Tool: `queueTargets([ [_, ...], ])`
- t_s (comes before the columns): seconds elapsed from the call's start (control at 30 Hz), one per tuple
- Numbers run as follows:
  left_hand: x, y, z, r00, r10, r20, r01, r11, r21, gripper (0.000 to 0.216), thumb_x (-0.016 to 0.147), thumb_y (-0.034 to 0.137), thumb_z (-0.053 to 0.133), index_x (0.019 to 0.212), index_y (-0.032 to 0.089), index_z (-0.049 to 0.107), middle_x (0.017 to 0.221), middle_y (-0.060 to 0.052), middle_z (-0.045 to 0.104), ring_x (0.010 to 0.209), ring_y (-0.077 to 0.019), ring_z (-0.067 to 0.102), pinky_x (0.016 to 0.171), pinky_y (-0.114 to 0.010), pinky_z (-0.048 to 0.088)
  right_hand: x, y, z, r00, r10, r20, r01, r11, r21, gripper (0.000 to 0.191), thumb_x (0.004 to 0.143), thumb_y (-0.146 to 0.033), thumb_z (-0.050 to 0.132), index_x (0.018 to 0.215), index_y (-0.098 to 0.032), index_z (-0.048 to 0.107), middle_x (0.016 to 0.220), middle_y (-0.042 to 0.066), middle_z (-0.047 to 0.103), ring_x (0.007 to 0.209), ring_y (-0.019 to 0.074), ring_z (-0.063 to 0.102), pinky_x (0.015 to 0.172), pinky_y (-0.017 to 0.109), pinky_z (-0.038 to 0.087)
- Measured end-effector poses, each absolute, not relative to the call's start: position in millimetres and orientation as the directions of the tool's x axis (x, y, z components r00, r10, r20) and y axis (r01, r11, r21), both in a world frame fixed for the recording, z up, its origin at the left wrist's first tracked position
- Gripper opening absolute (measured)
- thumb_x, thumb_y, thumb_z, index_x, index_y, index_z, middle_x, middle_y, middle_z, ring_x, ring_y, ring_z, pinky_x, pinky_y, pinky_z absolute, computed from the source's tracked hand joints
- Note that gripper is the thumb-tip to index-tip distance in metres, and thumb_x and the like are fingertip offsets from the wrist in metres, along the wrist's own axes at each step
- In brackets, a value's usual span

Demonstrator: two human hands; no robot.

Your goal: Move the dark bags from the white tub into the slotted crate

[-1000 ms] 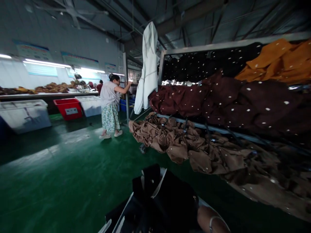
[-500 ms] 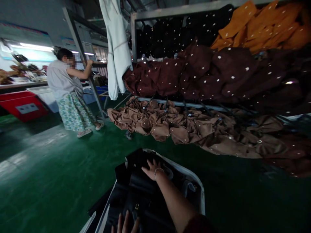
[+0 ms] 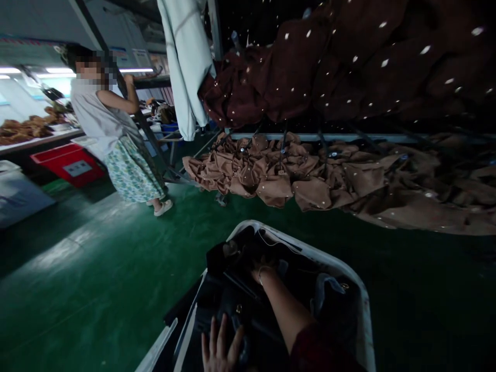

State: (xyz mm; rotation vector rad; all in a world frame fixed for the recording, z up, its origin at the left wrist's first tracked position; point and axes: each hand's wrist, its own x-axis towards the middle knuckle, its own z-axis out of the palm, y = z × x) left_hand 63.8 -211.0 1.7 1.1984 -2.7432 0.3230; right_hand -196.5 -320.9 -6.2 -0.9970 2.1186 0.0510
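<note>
Black bags (image 3: pixel 248 305) are piled in a white bin (image 3: pixel 349 268) on the green floor (image 3: pixel 96 268), just below the camera. Left hand (image 3: pixel 220 351) is laid flat w/ fingers spread on the near bags. Right hand (image 3: pixel 260 268) is pushed in among the far bags; grip can't be told. Hands are kept apart. Behind: rack w/ brown bags (image 3: pixel 279 175), a person (image 3: pixel 116 134) standing to the left.

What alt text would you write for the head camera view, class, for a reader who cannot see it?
A person's right hand reaches into a white plastic tub of black leather bags, and the left hand lies flat on them. Beyond the green floor, brown fabric bags hang from a metal rack, and another person in a floral skirt stands at left.
</note>
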Motion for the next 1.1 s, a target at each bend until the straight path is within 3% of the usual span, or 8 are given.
queueTargets([
  [0.17,67,-210,-2,-0.663,-0.733,0.153,-0.741,0.671,0.002,0.079,0.062,0.056,0.078,0.135,0.036,0.057,0.149,-0.017,0.045,0.139,-0.0468,0.033,0.106,-0.067,0.028,-205,-315,18,-0.408,-0.761,-0.504,-0.644,0.631,-0.432,0.059,0.088,-0.053,0.056,0.137,-0.02,0.057,0.149,0.021,0.043,0.139,0.043,0.035,0.112,0.065,0.023],
  [0.3,53,-210,29,-0.582,-0.8,-0.145,-0.811,0.559,0.171,0.07,0.074,0.048,0.072,0.14,0.037,0.05,0.156,-0.014,0.035,0.144,-0.044,0.022,0.112,-0.066,0.017,-215,-292,75,-0.46,-0.867,-0.194,-0.648,0.477,-0.594,0.046,0.091,-0.031,0.052,0.132,-0.012,0.059,0.145,0.017,0.049,0.138,0.0256,0.042,0.117,0.038,0.03],
  [0.4,45,-215,57,-0.587,-0.78,-0.217,-0.805,0.533,0.262,0.07,0.076,0.045,0.072,0.142,0.034,0.049,0.159,-0.016,0.029,0.146,-0.0448,0.014,0.113,-0.067,0.012,-211,-245,121,-0.523,-0.852,0.0,-0.651,0.399,-0.646,0.046,0.093,-0.031,0.045,0.135,-0.014,0.055,0.147,0.013,0.048,0.137,0.0216,0.043,0.114,0.038,0.037],
  [0.53,40,-226,85,-0.636,-0.725,-0.266,-0.759,0.525,0.385,0.074,0.08,0.051,0.067,0.147,0.03,0.043,0.16,-0.019,0.022,0.145,-0.0484,0.009,0.109,-0.072,0.011,-177,-138,159,-0.649,-0.749,0.132,-0.472,0.26,-0.842,0.044,0.089,-0.043,0.049,0.121,-0.016,0.062,0.127,0.014,0.063,0.112,0.023,0.063,0.097,0.04,0.052],
  [0.7,58,-240,137,-0.732,-0.651,-0.198,-0.63,0.538,0.56,0.084,0.076,0.048,0.073,0.149,0.027,0.038,0.161,-0.02,0.021,0.145,-0.0482,0.012,0.105,-0.076,0.018,-85,19,151,-0.759,-0.612,-0.223,-0.151,0.498,-0.854,0.049,0.078,-0.054,0.055,0.103,-0.015,0.069,0.1,0.014,0.074,0.094,0.0282,0.069,0.089,0.044,0.054],
  [0.83,119,-241,183,-0.712,-0.702,0.006,-0.509,0.523,0.684,0.056,0.089,0.04,0.057,0.139,0.016,0.049,0.155,-0.015,0.036,0.144,-0.0281,0.031,0.116,-0.047,0.027,16,110,117,-0.618,-0.608,-0.499,-0.048,0.663,-0.747,0.045,0.081,-0.051,0.046,0.093,-0.016,0.07,0.09,0.013,0.074,0.085,0.0281,0.069,0.079,0.041,0.055],
  [0.97,214,-216,206,-0.649,-0.755,0.095,-0.441,0.474,0.762,0.045,0.094,0.048,0.044,0.119,0.016,0.062,0.137,-0.012,0.056,0.127,-0.0227,0.053,0.108,-0.039,0.042,109,138,85,-0.412,-0.662,-0.626,-0.104,0.717,-0.69,0.033,0.075,-0.035,0.052,0.093,-0.018,0.073,0.092,0.01,0.075,0.091,0.0294,0.069,0.084,0.04,0.054],
  [1.1,312,-158,216,-0.712,-0.701,0.049,-0.402,0.463,0.79,0.046,0.093,0.054,0.043,0.108,0.019,0.068,0.111,-0.004,0.072,0.105,-0.0226,0.067,0.093,-0.036,0.054,166,113,67,-0.285,-0.684,-0.672,-0.174,0.726,-0.665,0.046,0.068,-0.022,0.058,0.113,-0.018,0.071,0.108,0.011,0.074,0.101,0.0283,0.069,0.093,0.037,0.052],
])
